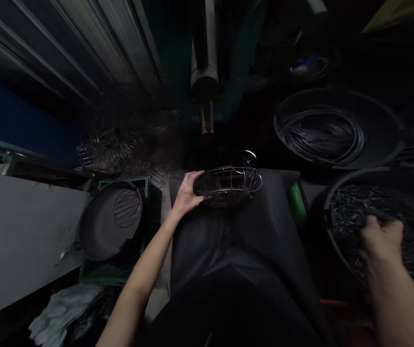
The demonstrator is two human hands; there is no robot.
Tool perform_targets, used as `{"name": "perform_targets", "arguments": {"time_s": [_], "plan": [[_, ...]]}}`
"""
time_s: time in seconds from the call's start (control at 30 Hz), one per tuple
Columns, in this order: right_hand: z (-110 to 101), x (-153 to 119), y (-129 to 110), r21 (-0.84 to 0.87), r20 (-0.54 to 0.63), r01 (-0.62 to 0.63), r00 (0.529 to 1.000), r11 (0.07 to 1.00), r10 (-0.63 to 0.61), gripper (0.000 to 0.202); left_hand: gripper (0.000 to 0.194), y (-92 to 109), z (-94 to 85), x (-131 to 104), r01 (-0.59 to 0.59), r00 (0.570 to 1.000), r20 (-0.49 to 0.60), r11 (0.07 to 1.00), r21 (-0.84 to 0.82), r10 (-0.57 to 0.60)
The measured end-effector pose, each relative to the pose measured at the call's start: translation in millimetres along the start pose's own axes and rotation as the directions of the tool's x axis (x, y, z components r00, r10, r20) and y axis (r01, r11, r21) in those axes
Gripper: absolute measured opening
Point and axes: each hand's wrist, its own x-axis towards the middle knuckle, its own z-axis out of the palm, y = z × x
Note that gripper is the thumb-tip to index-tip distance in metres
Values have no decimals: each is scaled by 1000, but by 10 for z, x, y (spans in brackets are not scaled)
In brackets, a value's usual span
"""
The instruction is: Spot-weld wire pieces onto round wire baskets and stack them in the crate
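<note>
A shallow round wire basket (225, 193) of shiny metal sits over my lap, with a wire loop at its right end. My left hand (187, 193) grips its left rim, thumb below and fingers above. Off to the right, my right hand (382, 238) reaches down into a dark tub (331, 231) heaped with small bent metal wire pieces (358, 205). Its fingertips are sunk among the pieces and blurred, so what they hold is hidden. The dark apron (264, 226) covers my legs under the basket.
Straight ahead stands a dark machine with a cylindrical rod (205, 72). A tub at right holds coiled wire (322, 135). At left, a black basin (101, 226) with a wire grid sits on a green crate (101, 274). Beyond it lie piled wire parts (109, 152).
</note>
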Motion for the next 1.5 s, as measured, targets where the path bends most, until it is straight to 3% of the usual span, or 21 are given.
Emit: {"name": "perform_targets", "arguments": {"time_s": [0.07, 0.13, 0.2, 0.33, 0.43, 0.53, 0.6, 0.7, 0.8, 0.9, 0.97, 1.0, 1.2, 1.33, 1.5], "plan": [[24, -71, -212, -38, -65, -103, 993, 994, 100, 57, 69, 50, -91, 82, -29, 999, 27, 999, 34, 28], [90, -202, -518, -18, -49, -106, 993, 994, 105, 52, 67, 122, -175, 179, -52, 997, 68, 994, 92, 46], [185, -374, -870, 65, 62, 10, 998, 998, -14, 46, 67, 205, -219, 266, -65, 991, 125, 987, 149, 47], [335, -724, -1420, 186, 287, 185, 929, 965, -233, 41, 69, 329, -155, 339, -63, 967, 255, 980, 190, 12], [398, -891, -1467, 88, 270, 312, 907, 946, -324, 48, 71, 335, -67, 327, -60, 967, 253, 983, 171, 16], [491, -968, -1229, 34, 275, 452, 853, 891, -443, 43, 66, 300, -40, 303, -70, 975, 220, 987, 143, 37], [539, -990, -1078, 68, 338, 477, 815, 876, -470, 44, 62, 284, -61, 295, -68, 978, 204, 989, 135, 39], [525, -1002, -1148, 100, 396, 343, 847, 934, -354, 43, 61, 303, -113, 307, -73, 983, 180, 986, 147, 46], [495, -998, -1617, 212, 429, 136, 877, 968, -217, 35, 62, 375, -133, 339, -84, 989, 140, 974, 212, 54], [622, -974, -2175, 407, 546, -24, 808, 913, -222, 32, 62, 463, -105, 360, -70, 994, 104, 943, 324, 38], [794, -949, -2435, 470, 611, -98, 753, 877, -244, 32, 61, 502, -83, 362, -71, 996, 83, 922, 382, 42], [887, -940, -2518, 473, 617, -101, 747, 875, -247, 32, 61, 513, -78, 360, -73, 996, 70, 913, 400, 49], [1223, -1022, -2613, 499, 419, 141, 824, 855, -381, 27, 60, 465, -135, 382, -67, 998, 27, 905, 420, 61], [1295, -1096, -2615, 489, 288, 313, 823, 814, -489, 23, 59, 397, -171, 421, -59, 998, -1, 912, 405, 65], [1396, -1080, -2666, 486, 241, 392, 799, 781, -551, 23, 56, 320, -170, 466, -81, 993, -45, 904, 419, 110]]}}
